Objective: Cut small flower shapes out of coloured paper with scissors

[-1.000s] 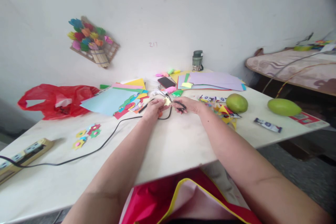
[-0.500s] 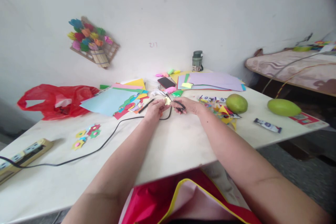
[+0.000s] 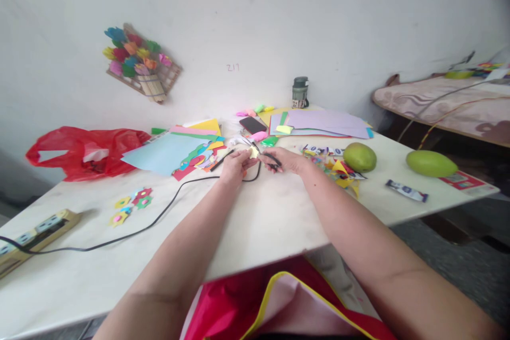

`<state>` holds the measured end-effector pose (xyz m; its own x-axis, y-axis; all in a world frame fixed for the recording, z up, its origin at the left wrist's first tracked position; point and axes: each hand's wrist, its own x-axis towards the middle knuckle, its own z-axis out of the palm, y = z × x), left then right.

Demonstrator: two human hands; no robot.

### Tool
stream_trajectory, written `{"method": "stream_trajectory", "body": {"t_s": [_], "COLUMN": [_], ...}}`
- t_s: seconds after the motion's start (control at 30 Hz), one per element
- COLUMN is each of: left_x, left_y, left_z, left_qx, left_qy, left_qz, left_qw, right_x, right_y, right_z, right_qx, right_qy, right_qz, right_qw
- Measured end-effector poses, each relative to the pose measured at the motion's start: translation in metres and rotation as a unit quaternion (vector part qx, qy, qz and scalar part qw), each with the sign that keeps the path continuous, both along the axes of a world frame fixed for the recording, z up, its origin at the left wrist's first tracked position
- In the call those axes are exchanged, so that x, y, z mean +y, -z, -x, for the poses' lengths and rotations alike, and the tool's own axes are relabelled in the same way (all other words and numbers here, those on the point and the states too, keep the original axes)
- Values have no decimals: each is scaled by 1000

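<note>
In my right hand (image 3: 283,160) is a pair of black-handled scissors (image 3: 273,158), its blades pointing up and to the left. My left hand (image 3: 236,164) pinches a small pale yellow piece of paper (image 3: 254,152) right at those blades. Both hands are close together over the middle of the table. To the left lie overlapping coloured paper scraps (image 3: 197,159) and a dark stick-like pen (image 3: 222,160). Finished-looking paper flowers (image 3: 133,204) in yellow, red and green rest nearer the left side.
A black cable (image 3: 171,204) runs from the power strip (image 3: 40,239) toward my hands. At the left sits a red plastic bag (image 3: 87,143). Stacked coloured sheets (image 3: 322,123), a phone (image 3: 253,126) and a cup (image 3: 300,93) stand behind. Green fruit (image 3: 359,157) and wrappers (image 3: 406,190) lie right.
Both hands stay in nearly the same place. The scissors and the yellow paper have shifted only very slightly.
</note>
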<state>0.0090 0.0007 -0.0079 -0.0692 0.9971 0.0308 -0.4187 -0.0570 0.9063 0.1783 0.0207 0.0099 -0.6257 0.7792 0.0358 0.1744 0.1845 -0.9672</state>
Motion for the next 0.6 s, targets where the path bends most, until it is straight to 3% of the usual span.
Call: {"method": "stream_trajectory", "body": {"t_s": [0.6], "left_x": [1], "left_y": [1], "left_z": [0], "left_qx": [-7], "left_qy": [-2], "left_qz": [-1], "left_qw": [1000], "right_x": [-1], "right_y": [2], "right_z": [3], "right_qx": [18], "right_qy": [-4], "right_qz": [30], "right_qw": [999]}}
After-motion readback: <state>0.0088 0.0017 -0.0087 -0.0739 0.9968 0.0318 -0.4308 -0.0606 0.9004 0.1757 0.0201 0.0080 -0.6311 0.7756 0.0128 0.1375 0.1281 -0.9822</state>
